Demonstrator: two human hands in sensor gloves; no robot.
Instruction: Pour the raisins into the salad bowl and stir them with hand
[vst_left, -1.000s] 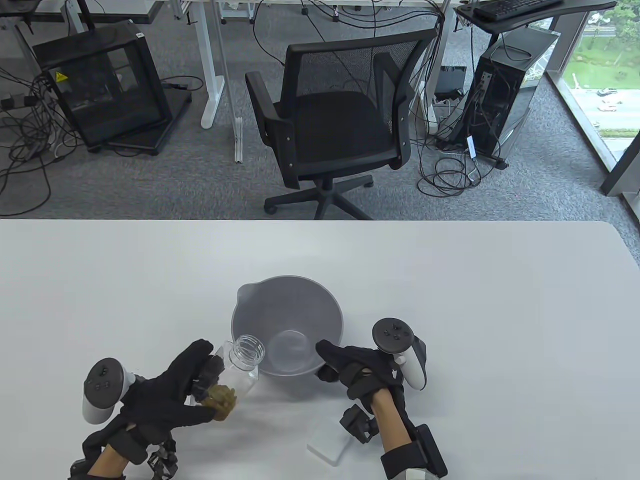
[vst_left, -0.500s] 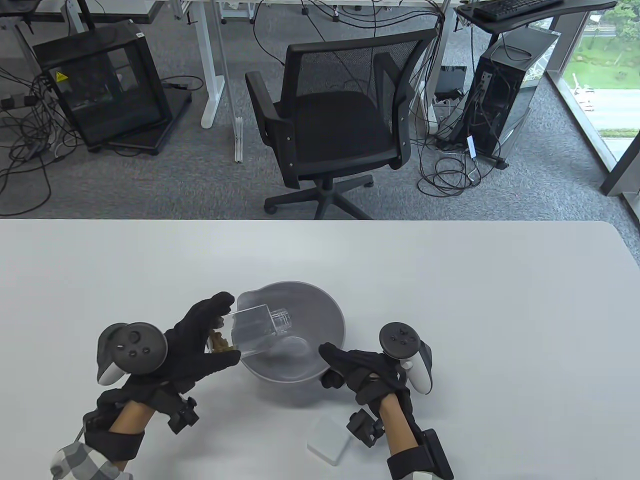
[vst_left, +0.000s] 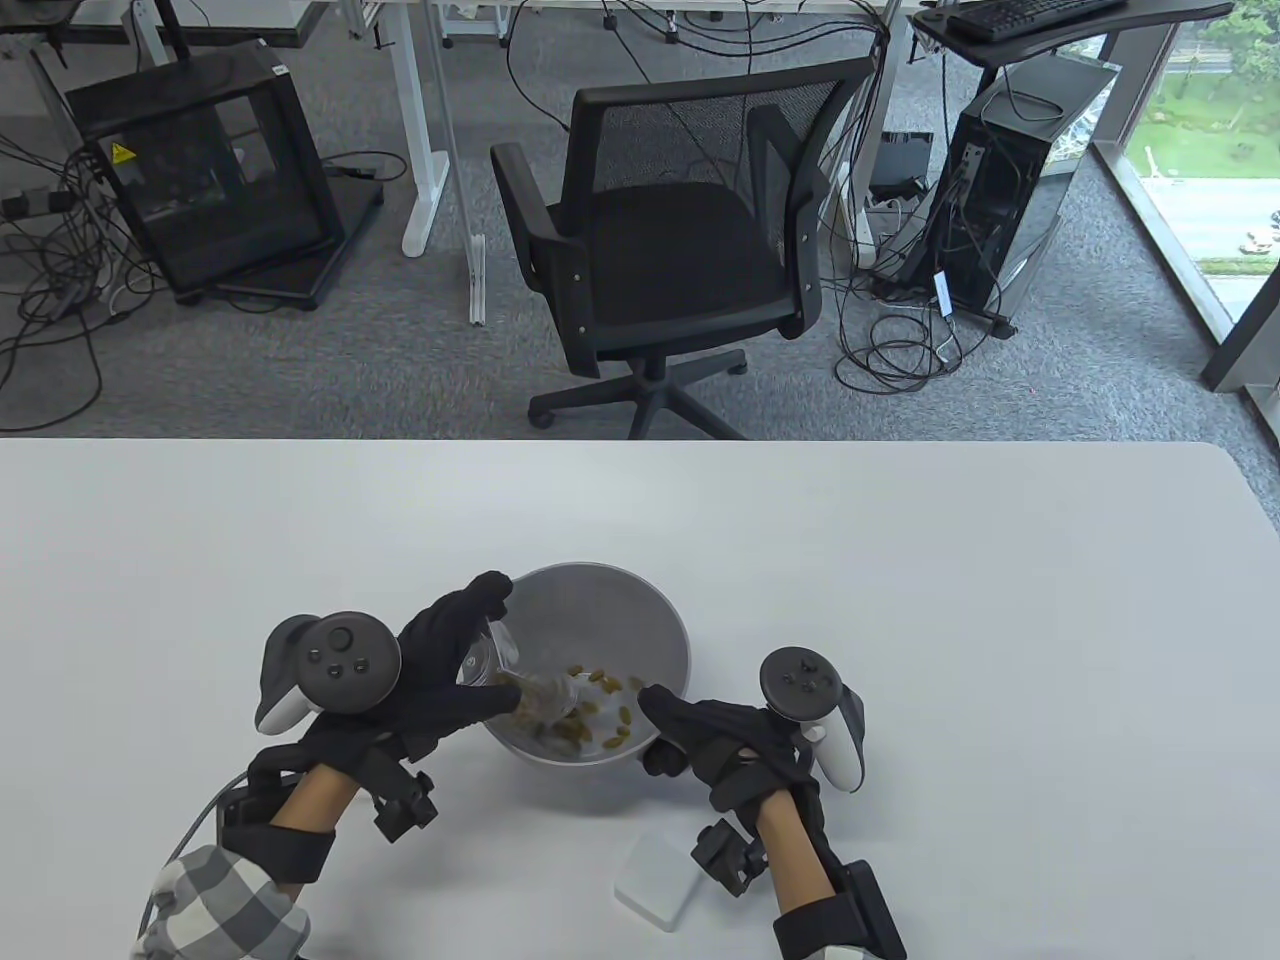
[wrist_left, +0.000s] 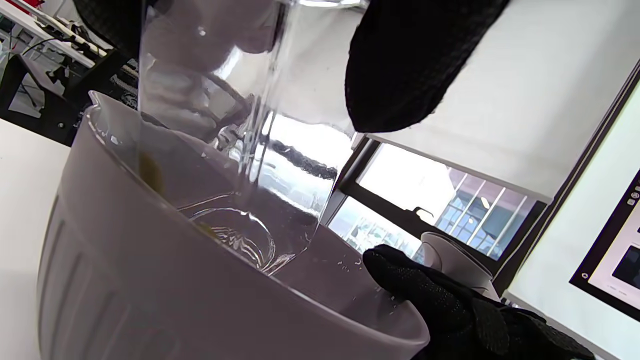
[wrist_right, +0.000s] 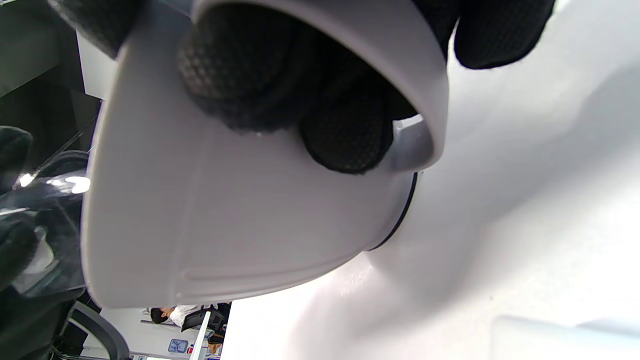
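Observation:
A grey salad bowl (vst_left: 650, 620) stands on the white table near the front. My left hand (vst_left: 455, 665) grips a clear bottle (vst_left: 500, 660) and holds it tipped mouth-down over the bowl's left rim. Yellow-brown raisins (vst_left: 605, 690) lie scattered on the bowl's bottom, and some still sit in the bottle's neck. My right hand (vst_left: 660, 725) grips the bowl's near right rim. In the left wrist view the bottle (wrist_left: 240, 125) reaches down inside the bowl (wrist_left: 125, 280). In the right wrist view my fingers (wrist_right: 340, 135) curl under the rim against the bowl (wrist_right: 225, 225).
A small white square lid (vst_left: 660, 880) lies on the table (vst_left: 900, 560) by my right forearm. A black office chair (vst_left: 680, 240) stands beyond the table's far edge.
My left hand lifted the bottle from beside the bowl and tipped it over the left rim. The raisins slid from the bottle's base into the bowl. My right hand kept its hold.

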